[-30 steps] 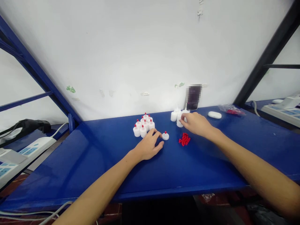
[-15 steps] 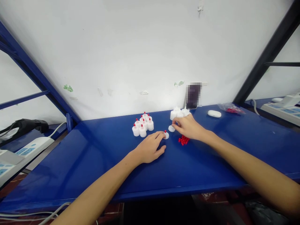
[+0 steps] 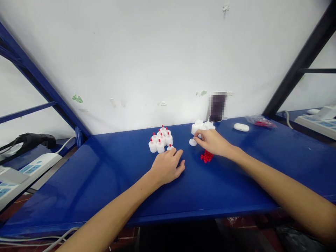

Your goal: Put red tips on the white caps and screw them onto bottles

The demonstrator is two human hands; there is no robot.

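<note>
My left hand (image 3: 168, 166) hovers low over the blue table, thumb and fingers apart. Just behind its fingers stands a small white bottle with a red cap (image 3: 170, 147), its lower part hidden; whether a finger touches it I cannot tell. To its left is a cluster of similar red-capped white bottles (image 3: 160, 140). My right hand (image 3: 211, 141) pinches a small white bottle (image 3: 193, 142), tilted with its round base facing me and its upper part hidden by the fingers. Behind that hand stand several white bottles without red caps (image 3: 198, 128). A pile of small red caps (image 3: 207, 156) lies below the right wrist.
A dark phone-like panel (image 3: 217, 107), partly pixelated, leans on the wall behind. A white oval case (image 3: 241, 127) and a clear bag with red pieces (image 3: 261, 121) lie at the back right. Power strips flank the blue table (image 3: 199, 196) on both sides.
The red-capped bottle by my left hand has moved left to the cluster's front right. My left fingers have shifted slightly left, away from its former spot. My right hand has barely moved.
</note>
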